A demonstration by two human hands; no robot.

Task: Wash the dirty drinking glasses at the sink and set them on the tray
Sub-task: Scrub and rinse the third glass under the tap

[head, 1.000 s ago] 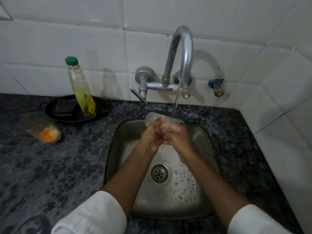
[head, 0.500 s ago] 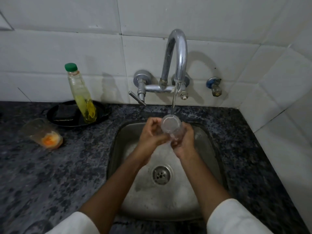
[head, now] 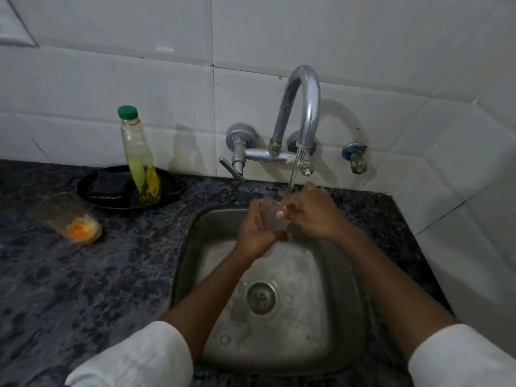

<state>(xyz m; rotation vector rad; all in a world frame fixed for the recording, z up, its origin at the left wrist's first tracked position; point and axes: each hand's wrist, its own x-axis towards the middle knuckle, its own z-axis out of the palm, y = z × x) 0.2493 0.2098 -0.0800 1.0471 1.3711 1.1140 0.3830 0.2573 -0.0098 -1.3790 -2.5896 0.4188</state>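
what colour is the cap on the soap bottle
Green; the cap on the soap bottle shows in the head view.

One head-worn wide-angle view looks forward and steeply down from above the square stainless steel sink (head: 329, 297), close over it. It faces the white tiled wall (head: 279, 37), with the curved chrome tap (head: 304, 107) centred and the dark speckled stone counter (head: 92, 280) spreading left.

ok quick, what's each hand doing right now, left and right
Left hand: curled round the clear glass, holding it under the running tap.
Right hand: fingers pinch the same glass at its rim.
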